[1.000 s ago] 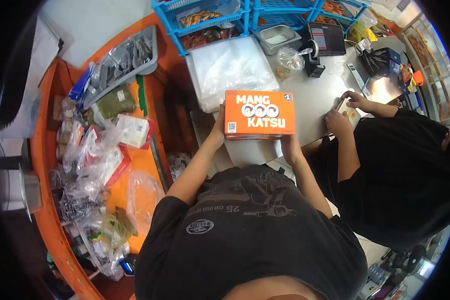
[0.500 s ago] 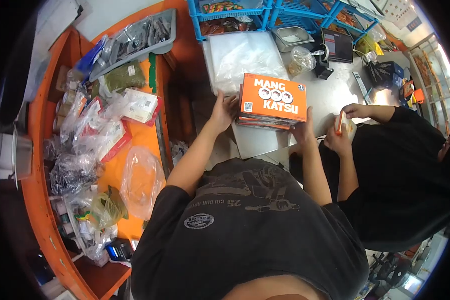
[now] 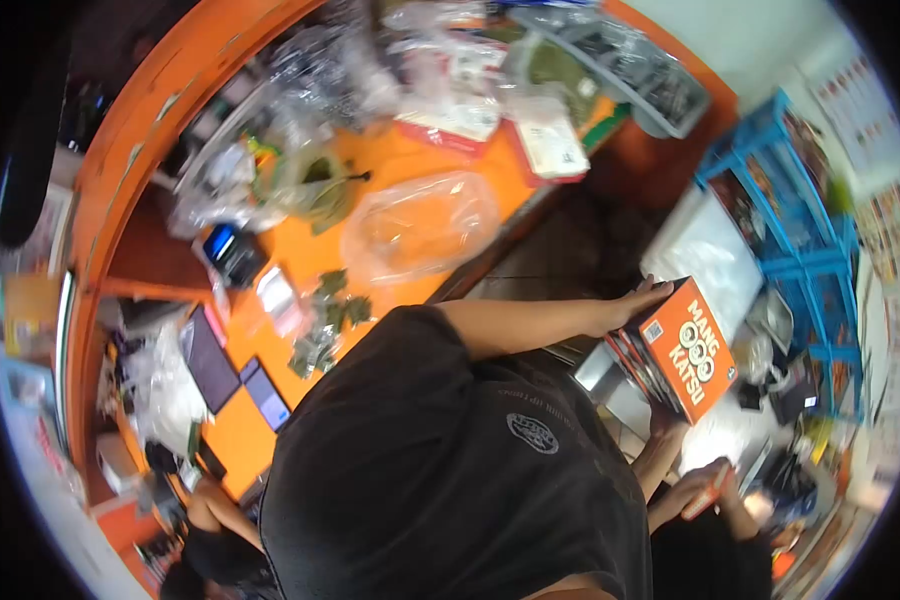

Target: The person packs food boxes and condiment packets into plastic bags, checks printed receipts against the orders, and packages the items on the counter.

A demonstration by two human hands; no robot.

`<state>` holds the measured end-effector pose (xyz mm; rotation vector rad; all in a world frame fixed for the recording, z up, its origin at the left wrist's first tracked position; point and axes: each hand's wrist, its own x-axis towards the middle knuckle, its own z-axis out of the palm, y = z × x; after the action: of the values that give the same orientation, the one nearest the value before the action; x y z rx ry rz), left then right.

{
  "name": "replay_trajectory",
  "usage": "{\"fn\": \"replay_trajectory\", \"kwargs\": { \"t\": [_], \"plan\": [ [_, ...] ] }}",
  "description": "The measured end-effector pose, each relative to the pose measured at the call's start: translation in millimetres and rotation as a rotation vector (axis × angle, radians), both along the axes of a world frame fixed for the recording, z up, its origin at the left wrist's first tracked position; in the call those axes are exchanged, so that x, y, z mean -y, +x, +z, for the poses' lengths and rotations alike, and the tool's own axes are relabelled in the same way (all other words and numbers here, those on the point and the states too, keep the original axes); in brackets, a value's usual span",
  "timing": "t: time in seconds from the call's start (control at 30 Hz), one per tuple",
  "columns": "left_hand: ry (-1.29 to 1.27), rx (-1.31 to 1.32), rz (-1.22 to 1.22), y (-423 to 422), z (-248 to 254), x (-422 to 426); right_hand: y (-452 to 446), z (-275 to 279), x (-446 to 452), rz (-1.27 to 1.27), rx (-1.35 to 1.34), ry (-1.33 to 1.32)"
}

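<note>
A stack of orange cartons (image 3: 685, 350), printed MANG KATSU on top, is between my hands at the right of the view. My left hand (image 3: 632, 306) presses against its far left side, fingers along the edge. On the near side, my right hand (image 3: 665, 425) grips the stack from below, its fingers partly hidden. Whether the cartons touch the metal counter (image 3: 598, 366) under them, I cannot tell. Clear plastic bags (image 3: 705, 250) lie just behind the stack.
Another person's hand (image 3: 685, 495) holds a small orange item at lower right. Blue plastic racks (image 3: 795, 250) stand behind the counter. An orange table (image 3: 395, 165) carries plastic bags, a card terminal (image 3: 232, 255) and a phone (image 3: 264, 394). Another person sits at lower left.
My view has swung left, bringing more of the orange table into sight. The carton stack stays between both my hands and now shows at the right, turned clockwise in view.
</note>
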<state>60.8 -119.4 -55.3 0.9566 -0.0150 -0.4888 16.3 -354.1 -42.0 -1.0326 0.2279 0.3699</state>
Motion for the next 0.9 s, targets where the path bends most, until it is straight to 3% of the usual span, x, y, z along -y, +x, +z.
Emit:
{"fn": "replay_trajectory", "kwargs": {
  "t": [0.1,0.13,0.17,0.23,0.27,0.3,0.33,0.4,0.43,0.5,0.63,0.77,0.8,0.87,0.9],
  "plan": [
    [0.242,0.016,0.272,-41.3,49.3,-58.5,17.5,10.2,-50.7,0.039,0.058,-0.058],
    [0.190,0.007,0.387,-57.6,51.2,-76.4,25.5,11.7,-68.2,0.047,0.079,-0.076],
    [0.125,0.012,0.492,-75.5,62.0,-96.7,39.9,7.1,-81.9,0.239,0.243,0.042],
    [-0.056,0.068,0.698,-114.4,108.3,-130.1,57.4,-4.1,-124.8,0.227,0.171,0.046],
    [-0.093,0.105,0.806,-130.5,131.9,-138.8,65.8,-23.9,-153.5,0.371,0.122,0.159],
    [-0.027,0.071,0.811,-137.3,113.9,-170.2,74.3,-44.0,-182.3,0.523,0.064,0.258],
    [0.090,0.126,1.011,-152.3,125.8,-180.5,82.3,-63.0,-211.6,0.674,0.005,0.335],
    [0.169,0.010,1.038,-178.2,118.1,-211.8,63.5,17.5,-285.2,0.972,0.015,0.595],
    [0.205,-0.049,1.047,-191.0,114.5,-227.5,52.5,25.3,-310.5,0.923,0.107,0.378],
    [0.299,-0.047,1.121,-202.2,108.2,-245.9,39.1,30.0,-344.3,0.895,0.025,0.175],
    [0.121,-0.129,1.071,-205.0,70.5,-271.2,42.2,-4.1,-368.1,0.951,0.006,0.052],
    [-0.173,-0.274,1.123,-199.9,-2.1,-271.2,46.1,-26.7,-369.5,0.997,0.063,-0.093],
    [-0.102,-0.207,1.162,-202.3,-30.0,-272.4,43.8,-21.6,-368.4,0.957,0.012,-0.137],
    [-0.076,-0.256,1.101,-212.8,-17.6,-279.6,47.5,-2.5,-370.0,0.915,-0.060,-0.246],
    [-0.068,-0.286,1.071,-219.2,-14.7,-284.5,58.6,2.7,-365.6,0.932,0.025,-0.365]
  ]
}}
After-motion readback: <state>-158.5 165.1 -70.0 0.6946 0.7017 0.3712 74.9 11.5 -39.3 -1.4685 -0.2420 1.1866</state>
